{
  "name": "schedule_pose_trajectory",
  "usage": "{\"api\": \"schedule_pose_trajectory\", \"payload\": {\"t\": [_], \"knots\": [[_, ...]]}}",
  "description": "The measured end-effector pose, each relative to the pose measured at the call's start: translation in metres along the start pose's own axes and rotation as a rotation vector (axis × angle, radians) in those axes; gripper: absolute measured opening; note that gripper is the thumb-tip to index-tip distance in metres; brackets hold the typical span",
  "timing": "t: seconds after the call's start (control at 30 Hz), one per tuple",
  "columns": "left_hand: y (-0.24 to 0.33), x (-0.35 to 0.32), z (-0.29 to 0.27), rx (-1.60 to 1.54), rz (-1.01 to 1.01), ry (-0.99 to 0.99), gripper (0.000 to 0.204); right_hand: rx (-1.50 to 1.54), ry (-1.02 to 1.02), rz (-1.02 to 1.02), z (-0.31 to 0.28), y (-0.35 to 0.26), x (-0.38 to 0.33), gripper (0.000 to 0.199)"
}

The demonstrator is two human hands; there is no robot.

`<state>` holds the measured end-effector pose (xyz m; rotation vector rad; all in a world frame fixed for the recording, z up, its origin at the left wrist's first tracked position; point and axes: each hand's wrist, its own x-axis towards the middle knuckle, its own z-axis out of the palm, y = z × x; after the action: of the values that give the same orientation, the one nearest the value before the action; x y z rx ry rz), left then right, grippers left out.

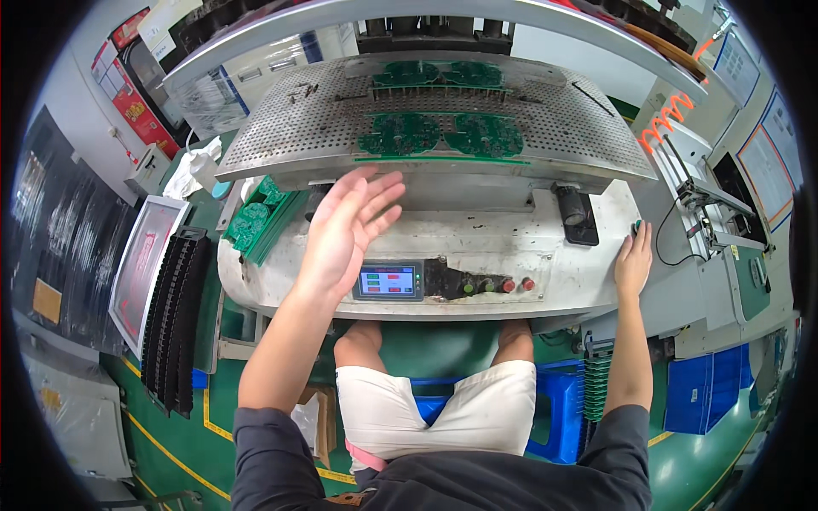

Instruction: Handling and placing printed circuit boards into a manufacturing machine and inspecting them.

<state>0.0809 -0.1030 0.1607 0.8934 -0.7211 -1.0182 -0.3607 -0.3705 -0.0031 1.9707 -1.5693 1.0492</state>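
Note:
My left hand (348, 228) is raised just in front of the perforated metal plate (281, 128), fingers stretched and holding nothing. Green circuit boards (484, 134) lie on that plate in a near row, and more green boards (474, 75) sit in a row behind. On the right side of the white machine body (409, 230), my right hand (632, 262) rests with its fingers extended, the tips by a small green button (637, 226). Below and right of my left hand is a small display screen (388, 280).
A stack of green boards (256, 223) stands left of my left arm. Red push buttons (509, 286) line the front panel. A black slotted rack (175, 319) leans at the left. Blue bins (703, 392) are at lower right, and a blue stool (558, 409) is beneath me.

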Motion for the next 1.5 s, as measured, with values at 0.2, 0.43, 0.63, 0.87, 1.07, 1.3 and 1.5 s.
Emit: {"api": "schedule_pose_trajectory", "payload": {"t": [0.2,0.43,0.63,0.87,1.07,1.3,1.5], "knots": [[-0.001,0.018,0.001,-0.114,0.025,0.144,0.032,-0.008,0.023,0.019,-0.005,0.0,-0.003,0.042],[-0.001,0.022,0.002,-0.003,0.045,0.217,0.027,-0.021,0.005,0.058,-0.005,0.001,-0.007,0.044],[-0.002,-0.025,-0.003,0.077,0.117,0.211,0.022,0.013,0.017,0.058,-0.01,-0.003,-0.006,0.046],[-0.026,-0.132,-0.016,0.091,0.095,0.245,0.017,0.006,-0.015,0.045,-0.008,0.006,-0.036,0.049],[-0.048,-0.198,-0.01,0.062,0.016,0.295,0.015,1.133,-0.027,0.743,-0.068,-0.06,-0.1,0.048],[-0.059,-0.205,0.007,0.141,0.114,0.16,0.016,1.588,-0.655,0.565,-0.159,-0.201,-0.187,0.033],[-0.056,-0.209,0.015,0.15,0.13,0.103,0.017,1.928,-0.707,0.318,-0.212,-0.24,-0.153,0.035]]}}
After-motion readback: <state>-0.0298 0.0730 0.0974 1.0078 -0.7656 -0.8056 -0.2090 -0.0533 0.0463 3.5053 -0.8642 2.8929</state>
